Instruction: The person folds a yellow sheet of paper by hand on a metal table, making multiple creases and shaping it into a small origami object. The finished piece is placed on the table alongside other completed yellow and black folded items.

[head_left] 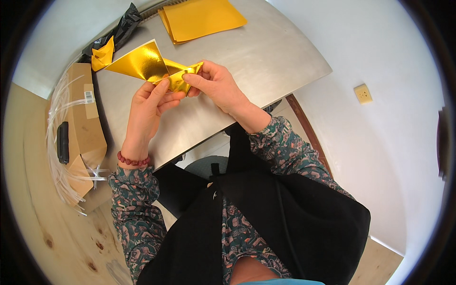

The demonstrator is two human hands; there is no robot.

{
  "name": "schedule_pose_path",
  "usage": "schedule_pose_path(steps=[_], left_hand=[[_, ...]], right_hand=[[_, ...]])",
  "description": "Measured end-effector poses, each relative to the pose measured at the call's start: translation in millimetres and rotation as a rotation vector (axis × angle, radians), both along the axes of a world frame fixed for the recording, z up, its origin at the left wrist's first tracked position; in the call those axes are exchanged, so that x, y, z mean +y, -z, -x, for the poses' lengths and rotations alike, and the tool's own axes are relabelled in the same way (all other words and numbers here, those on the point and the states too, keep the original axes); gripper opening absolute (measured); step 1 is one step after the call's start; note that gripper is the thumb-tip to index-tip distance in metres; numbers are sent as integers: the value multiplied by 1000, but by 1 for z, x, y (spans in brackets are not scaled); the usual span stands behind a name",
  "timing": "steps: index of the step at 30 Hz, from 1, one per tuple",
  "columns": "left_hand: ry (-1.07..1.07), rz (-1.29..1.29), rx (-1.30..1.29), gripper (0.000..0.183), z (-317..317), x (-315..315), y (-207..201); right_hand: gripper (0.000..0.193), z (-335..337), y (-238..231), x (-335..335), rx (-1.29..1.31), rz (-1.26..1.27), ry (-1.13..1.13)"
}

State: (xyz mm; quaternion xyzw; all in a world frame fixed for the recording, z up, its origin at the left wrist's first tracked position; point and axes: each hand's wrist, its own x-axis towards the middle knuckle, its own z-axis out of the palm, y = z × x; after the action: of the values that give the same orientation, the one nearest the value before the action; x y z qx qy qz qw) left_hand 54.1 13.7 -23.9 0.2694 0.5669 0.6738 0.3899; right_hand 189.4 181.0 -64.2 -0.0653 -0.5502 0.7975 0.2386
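Between both hands, above the metal table, is a sheet of shiny gold foil paper [138, 62], partly folded. One large flat part sticks out to the left, and a smaller creased part lies between my fingers. My left hand [151, 102] pinches its lower edge with thumb and fingers. My right hand [216, 85] grips the folded right end, thumb on top. A stack of gold paper sheets [206, 19] lies at the table's far side. At the far left sits a small folded gold paper piece [103, 54].
The grey metal table [266, 61] stands against white walls. Black plastic [126, 26] lies at its far left corner. Left of the table are a cardboard box [88, 123] and translucent strips [59, 102]. A wall socket [363, 94] is at the right.
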Motion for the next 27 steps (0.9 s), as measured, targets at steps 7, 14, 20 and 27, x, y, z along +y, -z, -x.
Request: schedule_pose_path(steps=[7, 14, 20, 27], left_hand=[[-13, -15, -12, 25, 0, 2, 3], [-50, 14, -7, 28, -3, 4, 6], [-49, 1, -61, 28, -5, 5, 7], [-5, -19, -125, 33, -5, 4, 7]], right_hand=[[21, -6, -4, 0, -28, -13, 0], [21, -6, -4, 3, -31, -36, -12], [21, -6, -1, 5, -15, -4, -21], [20, -9, -1, 7, 15, 44, -38]])
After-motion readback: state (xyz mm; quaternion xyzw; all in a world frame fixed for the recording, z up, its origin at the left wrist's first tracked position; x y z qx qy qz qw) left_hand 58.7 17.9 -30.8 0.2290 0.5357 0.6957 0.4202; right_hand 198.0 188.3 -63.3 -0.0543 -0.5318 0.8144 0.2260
